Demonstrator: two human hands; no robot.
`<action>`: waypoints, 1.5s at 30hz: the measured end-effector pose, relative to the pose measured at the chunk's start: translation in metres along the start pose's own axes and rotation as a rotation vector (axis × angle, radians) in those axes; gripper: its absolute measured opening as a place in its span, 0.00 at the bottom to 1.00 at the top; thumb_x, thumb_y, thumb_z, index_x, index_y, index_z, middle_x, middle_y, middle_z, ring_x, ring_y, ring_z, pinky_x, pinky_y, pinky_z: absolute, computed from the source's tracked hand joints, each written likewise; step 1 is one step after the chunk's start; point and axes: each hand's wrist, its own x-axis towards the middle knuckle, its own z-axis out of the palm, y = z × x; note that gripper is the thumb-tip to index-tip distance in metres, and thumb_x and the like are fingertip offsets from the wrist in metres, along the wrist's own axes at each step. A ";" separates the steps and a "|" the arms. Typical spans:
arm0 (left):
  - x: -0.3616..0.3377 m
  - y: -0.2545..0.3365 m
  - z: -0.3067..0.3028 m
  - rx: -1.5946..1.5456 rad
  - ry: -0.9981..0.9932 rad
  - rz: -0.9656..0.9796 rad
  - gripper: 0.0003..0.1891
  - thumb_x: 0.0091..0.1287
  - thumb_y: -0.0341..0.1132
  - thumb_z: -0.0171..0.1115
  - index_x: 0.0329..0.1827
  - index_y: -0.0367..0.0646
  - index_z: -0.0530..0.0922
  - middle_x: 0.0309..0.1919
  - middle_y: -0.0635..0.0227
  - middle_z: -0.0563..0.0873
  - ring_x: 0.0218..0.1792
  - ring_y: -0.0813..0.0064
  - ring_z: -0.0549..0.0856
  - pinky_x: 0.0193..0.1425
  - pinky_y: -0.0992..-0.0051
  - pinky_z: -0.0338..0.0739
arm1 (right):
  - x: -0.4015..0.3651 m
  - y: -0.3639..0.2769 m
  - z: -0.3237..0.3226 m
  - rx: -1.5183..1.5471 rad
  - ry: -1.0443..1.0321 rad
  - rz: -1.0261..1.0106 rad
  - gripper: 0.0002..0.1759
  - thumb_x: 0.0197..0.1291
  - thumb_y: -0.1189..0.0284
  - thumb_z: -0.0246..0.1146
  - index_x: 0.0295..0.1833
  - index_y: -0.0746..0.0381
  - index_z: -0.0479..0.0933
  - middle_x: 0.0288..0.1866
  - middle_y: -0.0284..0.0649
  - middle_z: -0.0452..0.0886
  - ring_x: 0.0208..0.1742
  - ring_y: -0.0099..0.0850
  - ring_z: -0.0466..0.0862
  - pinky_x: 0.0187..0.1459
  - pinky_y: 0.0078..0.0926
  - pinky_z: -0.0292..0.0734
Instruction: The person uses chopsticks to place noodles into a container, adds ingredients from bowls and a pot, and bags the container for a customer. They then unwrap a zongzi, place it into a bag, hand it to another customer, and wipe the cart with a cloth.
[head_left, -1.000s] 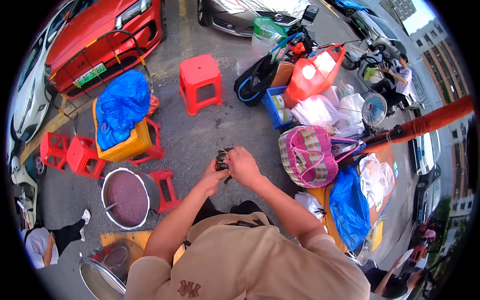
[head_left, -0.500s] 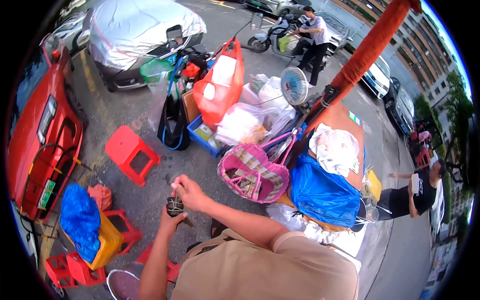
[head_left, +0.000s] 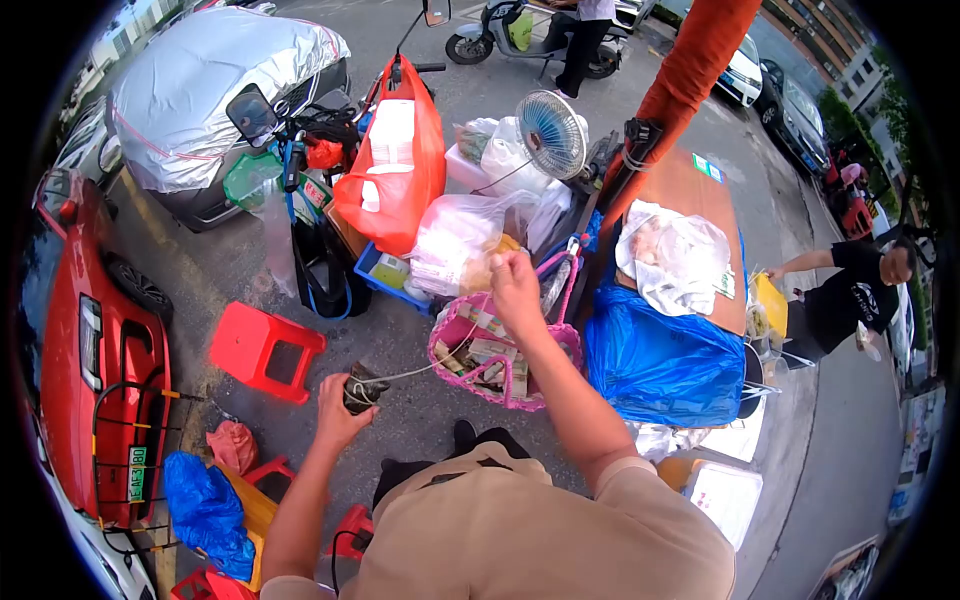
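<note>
Clearly, in the head view, the left hand grips the dark bundle, left of the pink basket. Its pale string goes rightward to the right hand, whose curled fingers seemingly pinch it; the bundle's long axis is unclear.

Our upper garment: one tan shirt, loosely creased, with a small dark detail at the front, too small to identify. Right sleeve: short, wide, tan. Left sleeve: tan, partly cut off. We also list dark trousers; one dark shoe; left hand and right hand, both bare.
</note>
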 end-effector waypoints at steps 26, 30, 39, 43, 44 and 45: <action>0.119 -0.176 -0.126 -0.320 -0.674 0.122 0.42 0.49 0.38 0.83 0.69 0.42 0.73 0.57 0.58 0.79 0.64 0.61 0.77 0.69 0.63 0.73 | -0.030 -0.066 0.125 -0.119 0.401 -0.278 0.09 0.76 0.69 0.60 0.53 0.62 0.70 0.34 0.32 0.75 0.31 0.17 0.72 0.33 0.17 0.71; 0.107 -0.178 -0.160 -0.535 -0.798 0.031 0.44 0.51 0.36 0.82 0.73 0.42 0.70 0.60 0.62 0.80 0.62 0.69 0.79 0.67 0.67 0.74 | -0.097 -0.036 0.259 -0.107 -0.524 0.253 0.34 0.62 0.80 0.57 0.76 0.62 0.63 0.58 0.37 0.77 0.34 0.20 0.74 0.40 0.22 0.75; -0.009 -0.249 -0.263 -1.065 -0.576 -0.223 0.45 0.55 0.32 0.79 0.77 0.38 0.65 0.61 0.66 0.81 0.61 0.77 0.78 0.69 0.71 0.72 | -0.187 0.043 0.417 -0.188 -1.147 0.642 0.10 0.74 0.69 0.59 0.52 0.62 0.82 0.33 0.29 0.81 0.30 0.18 0.75 0.34 0.19 0.72; -0.098 -0.301 -0.274 -1.457 -0.398 -0.375 0.45 0.56 0.31 0.78 0.78 0.40 0.65 0.60 0.68 0.81 0.61 0.77 0.79 0.67 0.69 0.73 | -0.219 0.043 0.485 -0.055 -0.811 0.531 0.14 0.81 0.68 0.54 0.54 0.63 0.82 0.37 0.33 0.86 0.30 0.18 0.79 0.33 0.17 0.75; -0.120 -0.317 -0.267 -1.608 -0.310 -0.414 0.44 0.58 0.31 0.77 0.79 0.42 0.65 0.59 0.68 0.82 0.61 0.76 0.79 0.67 0.69 0.74 | -0.224 0.050 0.498 -0.007 -0.777 0.536 0.14 0.81 0.67 0.53 0.55 0.62 0.81 0.40 0.35 0.87 0.34 0.20 0.82 0.34 0.18 0.76; -0.141 -0.329 -0.260 -1.758 -0.217 -0.445 0.44 0.59 0.31 0.76 0.79 0.44 0.65 0.59 0.68 0.82 0.61 0.76 0.79 0.66 0.68 0.75 | -0.228 0.052 0.515 0.040 -0.743 0.542 0.14 0.82 0.66 0.52 0.57 0.62 0.80 0.44 0.37 0.88 0.39 0.23 0.86 0.36 0.19 0.77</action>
